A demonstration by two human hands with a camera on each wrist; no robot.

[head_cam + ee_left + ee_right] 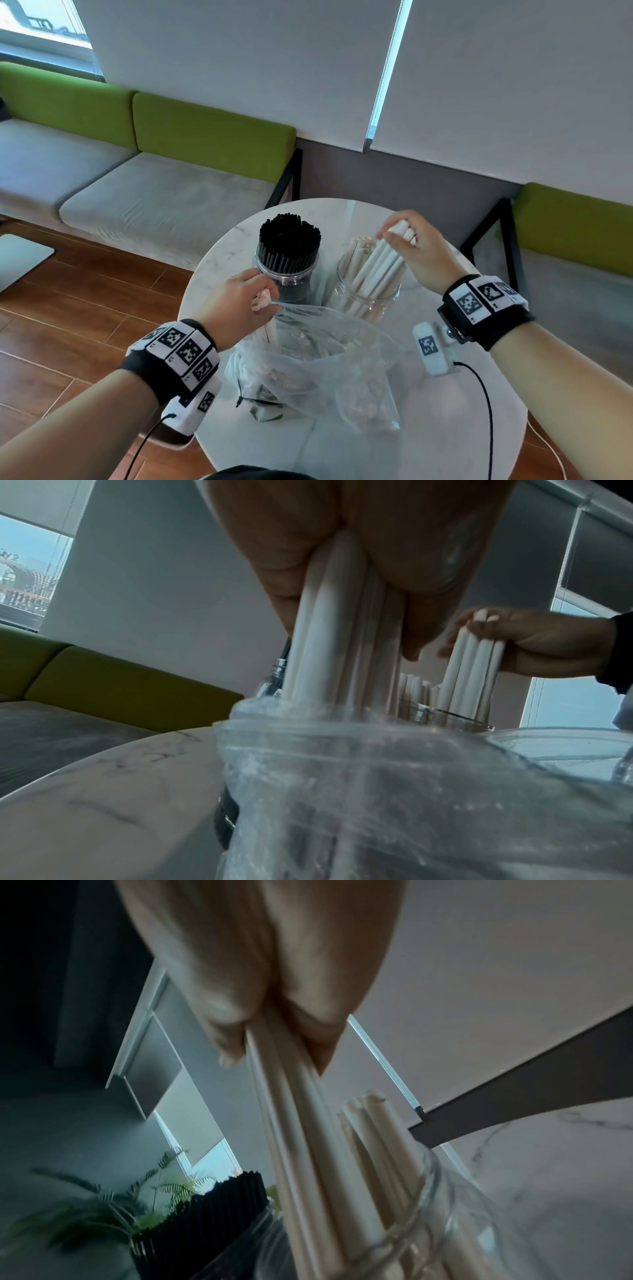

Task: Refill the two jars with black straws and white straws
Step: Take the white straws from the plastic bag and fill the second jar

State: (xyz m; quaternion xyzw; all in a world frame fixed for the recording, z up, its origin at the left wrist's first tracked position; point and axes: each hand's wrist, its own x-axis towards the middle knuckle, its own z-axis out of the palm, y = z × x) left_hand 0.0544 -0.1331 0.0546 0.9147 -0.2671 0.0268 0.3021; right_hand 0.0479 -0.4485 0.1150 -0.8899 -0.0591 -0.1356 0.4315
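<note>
Two clear jars stand on the round marble table (pixel 445 428). The left jar (pixel 286 274) is packed with black straws (pixel 289 238). The right jar (pixel 368 294) holds several white straws. My right hand (pixel 407 236) grips a bunch of white straws (pixel 380 265) whose lower ends are inside the right jar; the same bunch (pixel 301 1123) fills the right wrist view. My left hand (pixel 246 305) grips another bunch of white straws (pixel 329 631) standing in a clear plastic bag (pixel 325 356) in front of the jars.
A small black item (pixel 260 404) lies on the table under the bag. Benches with green backs (pixel 212 133) and grey cushions stand beyond the table, over a wooden floor (pixel 68 325). A cable (pixel 486 411) runs from my right wrist across the table.
</note>
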